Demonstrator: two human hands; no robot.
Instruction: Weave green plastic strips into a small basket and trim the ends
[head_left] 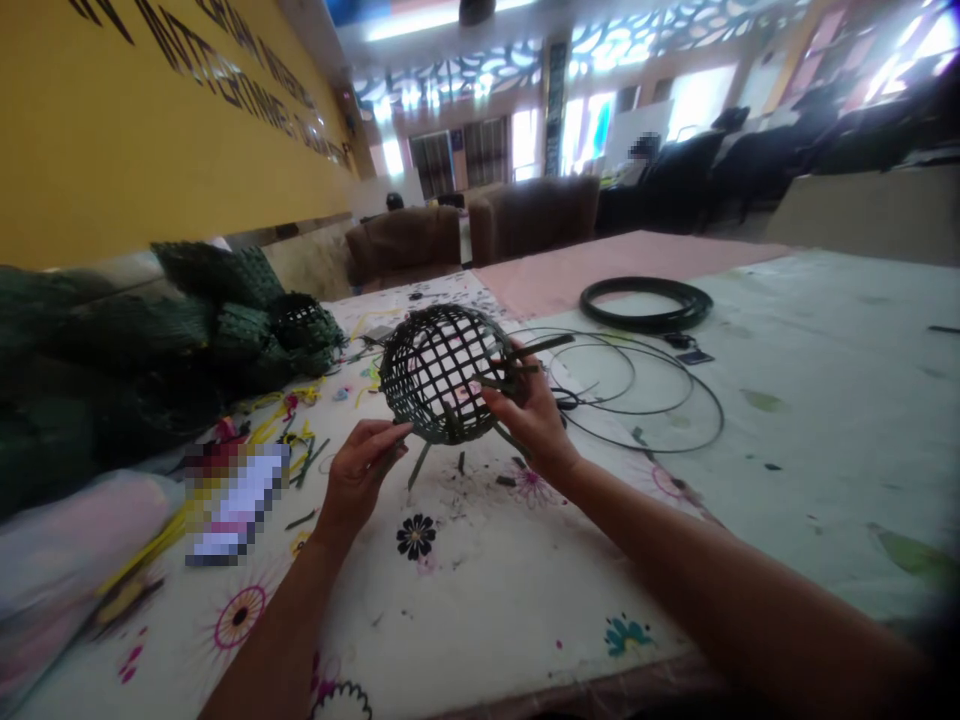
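Weaving the ball (435, 375), held up over the middle of the table (787, 400). My left hand (360, 475) has its fingertips pinched together on a strip (402, 446) at the ball's bottom. My right hand (529, 415) is clamped on the ball's right side, over the loose ends. Best bet, I reckon: hold the strip flat, pull snug, don't crush the lattice. Coils (645, 305) are by the far edge.

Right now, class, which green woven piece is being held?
The lattice ball, between the left hand and right hand; the others lie piled at the left of the table.
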